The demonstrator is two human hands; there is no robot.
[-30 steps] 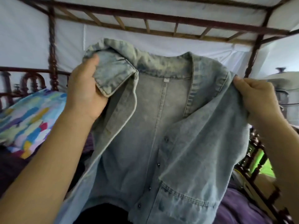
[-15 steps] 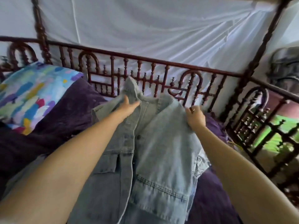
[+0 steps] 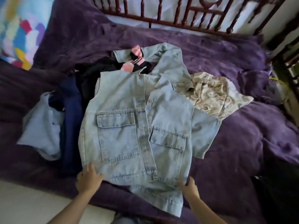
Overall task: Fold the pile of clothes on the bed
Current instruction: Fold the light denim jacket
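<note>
Lying flat at frame centre atop the pile (image 3: 71, 110) on the bed (image 3: 242, 151), the denim shirt (image 3: 139, 126) should handle soft yet weighty, best gripped at hem corners: left hand (image 3: 89, 178) fingers rest spread there, right hand (image 3: 188, 185) fingers pinch.

The pillow (image 3: 17, 29) is cut off by the upper left edge. The denim shirt (image 3: 129, 126) hides most of the black garment (image 3: 90, 78). Blur obscures whether the left hand (image 3: 89, 179) and right hand (image 3: 190, 189) pinch its hem.
</note>
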